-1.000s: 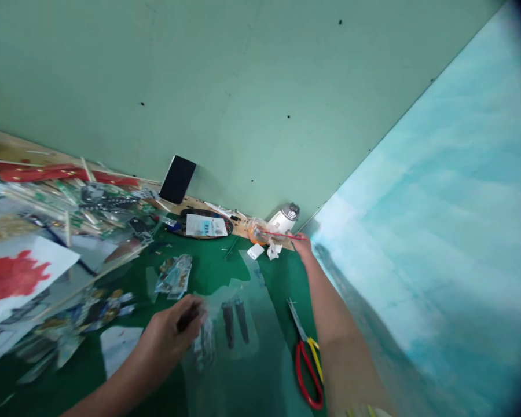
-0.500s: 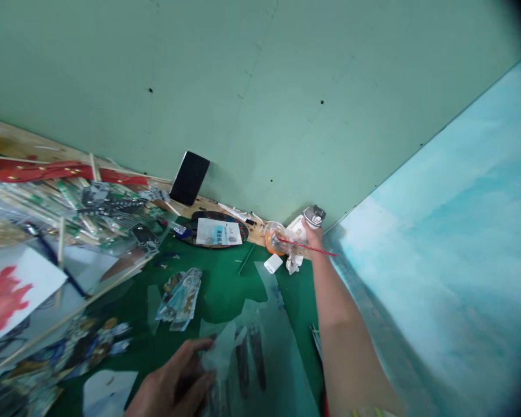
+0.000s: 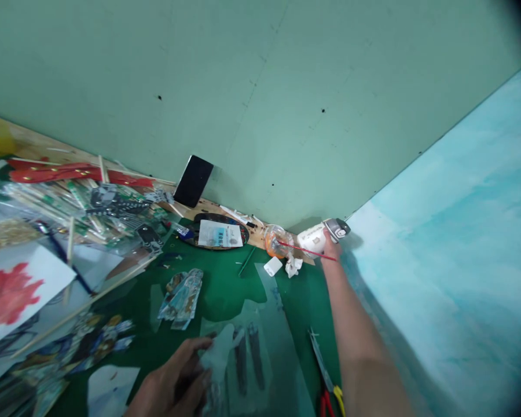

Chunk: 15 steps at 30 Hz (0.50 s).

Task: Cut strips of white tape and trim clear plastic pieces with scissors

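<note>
At the back right, my right hand (image 3: pixel 331 248) is wrapped round a white bottle (image 3: pixel 311 238) with a grey top, which leans over toward the corner. Low in the middle, my left hand (image 3: pixel 173 373) pinches a cut piece of translucent sheet (image 3: pixel 219 353) between thumb and fingers. Beneath that piece lies a larger translucent sheet (image 3: pixel 282 347) with dark streaked shapes showing through. A clear cup (image 3: pixel 278 240) with orange at its base stands left of the bottle, and a thin red stick (image 3: pixel 308 250) crosses it toward my right wrist.
Scissors (image 3: pixel 323 365) lie beside my right forearm. Bagged sticks (image 3: pixel 69 208), red cut-outs (image 3: pixel 69 171) and painted papers (image 3: pixel 21 289) crowd the left. A black phone-like slab (image 3: pixel 194 180) leans against the green wall (image 3: pixel 243 104); painted cut-outs (image 3: pixel 181 296) lie mid-table.
My right hand has moved to the right with the bottle, which now tilts more and shows more of its white body. The scissors have come into fuller view. My left hand stays put.
</note>
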### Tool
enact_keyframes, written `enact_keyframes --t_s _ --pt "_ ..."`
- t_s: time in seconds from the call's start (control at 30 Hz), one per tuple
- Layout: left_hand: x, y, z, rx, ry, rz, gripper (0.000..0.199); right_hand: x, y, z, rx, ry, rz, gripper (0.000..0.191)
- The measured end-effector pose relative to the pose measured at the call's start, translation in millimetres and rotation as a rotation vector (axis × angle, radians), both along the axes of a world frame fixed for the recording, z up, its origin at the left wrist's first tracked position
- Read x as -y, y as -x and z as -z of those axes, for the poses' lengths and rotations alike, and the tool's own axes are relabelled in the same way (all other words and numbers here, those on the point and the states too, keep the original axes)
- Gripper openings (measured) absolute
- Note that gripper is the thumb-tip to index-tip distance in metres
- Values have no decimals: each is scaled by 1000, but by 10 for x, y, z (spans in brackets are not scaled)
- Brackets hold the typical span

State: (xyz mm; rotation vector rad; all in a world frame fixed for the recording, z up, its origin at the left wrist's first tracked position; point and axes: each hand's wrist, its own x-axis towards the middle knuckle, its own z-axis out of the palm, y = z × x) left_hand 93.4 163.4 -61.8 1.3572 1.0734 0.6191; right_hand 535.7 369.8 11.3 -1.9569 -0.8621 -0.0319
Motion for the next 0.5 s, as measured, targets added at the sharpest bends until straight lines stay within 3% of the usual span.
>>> enact_keyframes --t_s 0.1,0.23,0.33,0.5 --pt "-1 0 -106 20 -77 -51 39 433 -66 -82 -163 -192 86 51" --pt "-39 0 -256 111 -107 -95 39 1212 46 -187 -287 -392 84 65" --pt "-54 12 -400 169 -90 -99 42 1854 293 -250 -348 -480 29 67" --pt "30 157 -530 23 -228 -75 48 2819 962 -310 -426 -486 -71 59"
